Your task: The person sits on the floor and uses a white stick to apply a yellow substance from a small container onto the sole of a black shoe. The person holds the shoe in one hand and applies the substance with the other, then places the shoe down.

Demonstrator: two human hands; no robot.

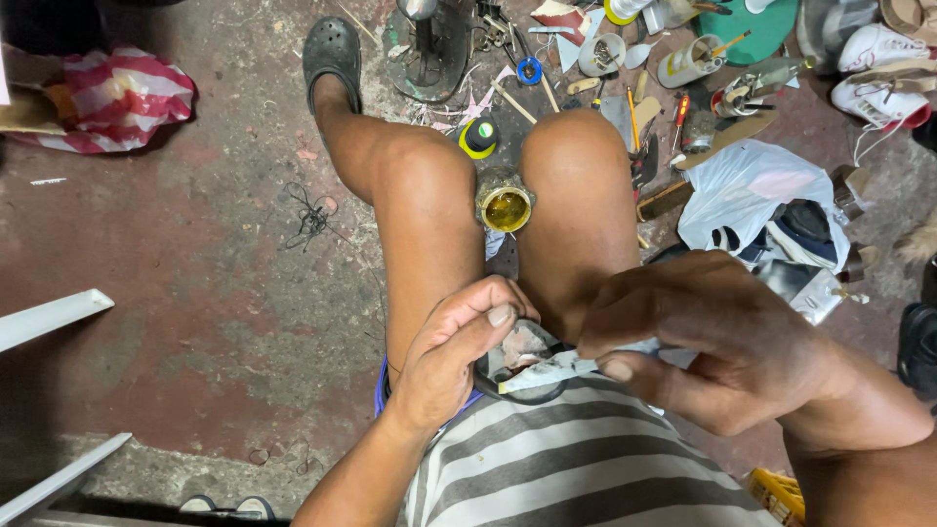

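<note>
Over the lap, the left hand clenches a dark shoe while the right hand pinches a pale strip lying across its opening, between both hands.

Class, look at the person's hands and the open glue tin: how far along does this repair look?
Done: the tin of yellow glue stands open on the floor between the knees, its lid beside it. In hand: the left hand steadies a dark-rimmed piece on the lap while the right hand pinches a pale strip against it. Left: the strip's free end is not yet pressed down.
</note>
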